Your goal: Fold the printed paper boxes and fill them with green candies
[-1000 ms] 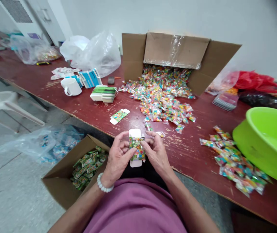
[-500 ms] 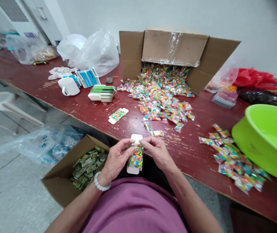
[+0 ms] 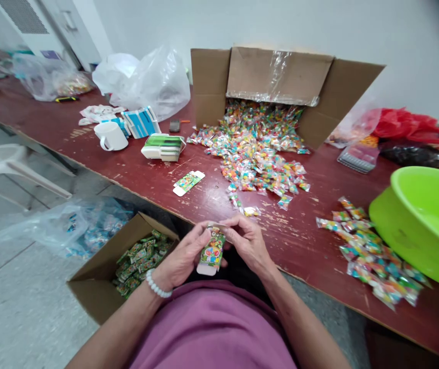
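Note:
Between both hands, just off the table's front edge, is a small printed candy box [image 3: 213,249], green with coloured pictures. My left hand [image 3: 189,251] grips its left side, thumb on the front. At its upper end, my right hand [image 3: 247,241] pinches the top flap, which is bent over; the lower white flap hangs out. On the table ahead lies another flat candy box [image 3: 189,182]. Wrapped candies [image 3: 257,154] spill in a heap from a large cardboard carton [image 3: 278,74] lying on its side.
Left of me, an open carton [image 3: 92,287] holds several filled green boxes, beside a plastic bag [image 3: 88,225] of blue packets. A white mug [image 3: 110,137] and a stack of flat boxes [image 3: 163,147] stand on the table [image 3: 153,184]. A green basin [image 3: 415,225] stands right, near loose candies [image 3: 376,261].
The box's white top flap stood upright before and is now folded down under my fingers. The box has tilted and shifted slightly left.

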### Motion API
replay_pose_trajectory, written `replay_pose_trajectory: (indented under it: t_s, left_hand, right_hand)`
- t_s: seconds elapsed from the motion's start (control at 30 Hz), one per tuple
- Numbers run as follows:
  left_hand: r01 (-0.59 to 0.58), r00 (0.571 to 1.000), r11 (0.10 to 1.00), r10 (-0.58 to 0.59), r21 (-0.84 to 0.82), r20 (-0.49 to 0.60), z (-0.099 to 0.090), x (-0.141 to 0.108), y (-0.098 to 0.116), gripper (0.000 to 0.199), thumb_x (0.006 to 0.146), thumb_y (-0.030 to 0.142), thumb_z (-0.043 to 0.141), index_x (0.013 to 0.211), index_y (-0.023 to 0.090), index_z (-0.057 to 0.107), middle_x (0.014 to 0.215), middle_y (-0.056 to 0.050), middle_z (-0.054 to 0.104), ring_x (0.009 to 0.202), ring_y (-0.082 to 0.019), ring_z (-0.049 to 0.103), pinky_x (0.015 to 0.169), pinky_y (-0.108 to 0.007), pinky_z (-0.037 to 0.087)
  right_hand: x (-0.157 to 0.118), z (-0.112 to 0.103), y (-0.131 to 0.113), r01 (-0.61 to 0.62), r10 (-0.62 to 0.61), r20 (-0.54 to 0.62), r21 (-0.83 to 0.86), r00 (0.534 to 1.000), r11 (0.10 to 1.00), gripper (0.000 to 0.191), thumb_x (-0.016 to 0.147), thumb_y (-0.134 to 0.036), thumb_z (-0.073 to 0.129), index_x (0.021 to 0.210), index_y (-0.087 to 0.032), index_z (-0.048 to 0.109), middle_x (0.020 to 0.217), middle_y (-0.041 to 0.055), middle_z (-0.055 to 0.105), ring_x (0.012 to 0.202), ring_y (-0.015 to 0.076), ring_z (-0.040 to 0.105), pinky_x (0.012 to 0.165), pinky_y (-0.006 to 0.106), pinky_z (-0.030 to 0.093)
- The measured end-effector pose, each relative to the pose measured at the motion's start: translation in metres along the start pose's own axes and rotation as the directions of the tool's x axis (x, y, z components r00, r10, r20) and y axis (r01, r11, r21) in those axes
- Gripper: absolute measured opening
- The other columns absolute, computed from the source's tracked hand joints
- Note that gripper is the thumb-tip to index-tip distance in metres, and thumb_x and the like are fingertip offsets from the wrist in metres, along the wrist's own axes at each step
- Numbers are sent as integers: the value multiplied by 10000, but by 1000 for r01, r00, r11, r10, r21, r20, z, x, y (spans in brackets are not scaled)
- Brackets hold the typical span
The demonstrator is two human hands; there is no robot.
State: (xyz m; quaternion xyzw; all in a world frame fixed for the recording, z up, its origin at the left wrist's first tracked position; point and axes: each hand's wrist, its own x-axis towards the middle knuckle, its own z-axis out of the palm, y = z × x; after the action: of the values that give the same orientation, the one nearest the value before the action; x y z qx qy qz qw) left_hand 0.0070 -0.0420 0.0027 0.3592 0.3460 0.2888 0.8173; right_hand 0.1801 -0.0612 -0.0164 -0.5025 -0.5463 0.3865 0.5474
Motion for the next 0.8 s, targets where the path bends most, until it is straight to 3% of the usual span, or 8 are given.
replay_pose_trajectory:
  t_s: [0.07, 0.13, 0.27, 0.4, 0.53, 0.6, 0.7, 0.8]
  left_hand:
    - [171, 984, 981, -166, -91, 59, 1, 1, -2, 509, 872, 670, 552, 1035, 188, 577, 787, -43, 682, 534, -169, 657, 493, -267, 518]
    - [199, 980, 973, -200, -118, 2, 2, 3, -4, 571, 894, 718, 441, 918, 168, 592, 681, -32, 645, 432, -146, 597, 419, -241, 460]
    - [78, 991, 996, -72, 47, -116, 6, 8, -8, 600, 925, 693, 399, 983, 145, 635, 615, -21, 618, 395, -120, 544, 387, -208, 406]
    - [-43, 995, 974, 61, 222, -76, 7, 8, -9, 638, 943, 687, 359, 1138, 147, 638, 643, -18, 626, 424, -118, 544, 417, -212, 422]
    - [-75, 997, 930, 83, 359, -8, 1, 6, -9, 736, 944, 711, 293, 968, 103, 707, 654, -64, 645, 447, -121, 567, 451, -222, 437]
    - [-88, 996, 919, 94, 384, 5, -2, 5, -8, 741, 939, 715, 303, 947, 99, 715, 664, -73, 651, 453, -122, 572, 458, -224, 438]
    - [-114, 993, 926, 120, 359, 4, -2, 3, -7, 677, 948, 682, 353, 1197, 131, 658, 693, -53, 653, 458, -118, 565, 450, -218, 434]
    - [-104, 993, 947, 114, 305, -15, 0, 3, -7, 679, 967, 656, 338, 1419, 177, 503, 689, -24, 632, 449, -115, 548, 427, -213, 431]
  right_hand:
    - [0, 0, -6, 93, -89, 46, -106, 995, 990, 145, 926, -321, 632, 912, -218, 731, 829, 32, 669, 757, 165, 632, 689, 283, 490]
    - [1, -1, -13, 142, -125, 109, -169, 986, 975, 194, 957, -322, 588, 886, -210, 729, 842, 41, 680, 785, 165, 644, 732, 289, 493]
    - [4, -2, -20, 50, -36, 104, -132, 994, 990, 193, 919, -345, 641, 810, -199, 701, 806, 32, 708, 687, 150, 657, 688, 277, 513]
    - [9, -3, -21, -47, 57, 116, -80, 992, 996, 164, 843, -350, 714, 859, -188, 733, 776, 34, 734, 639, 157, 674, 607, 267, 525]
    - [13, 0, -22, -287, 248, 196, 208, 949, 935, 274, 775, -440, 769, 802, -176, 702, 669, 15, 722, 513, 145, 641, 501, 263, 517]
    - [13, 0, -23, -316, 269, 197, 278, 943, 907, 288, 748, -453, 795, 769, -186, 688, 702, 17, 732, 522, 149, 644, 491, 271, 524]
    - [10, -1, -25, -250, 195, 219, 262, 956, 932, 246, 813, -437, 750, 778, -202, 683, 885, 41, 754, 603, 160, 668, 526, 290, 545]
    - [4, -3, -26, -38, 9, 239, 121, 971, 992, 168, 924, -363, 638, 848, -223, 692, 1072, 61, 728, 805, 183, 694, 707, 327, 564]
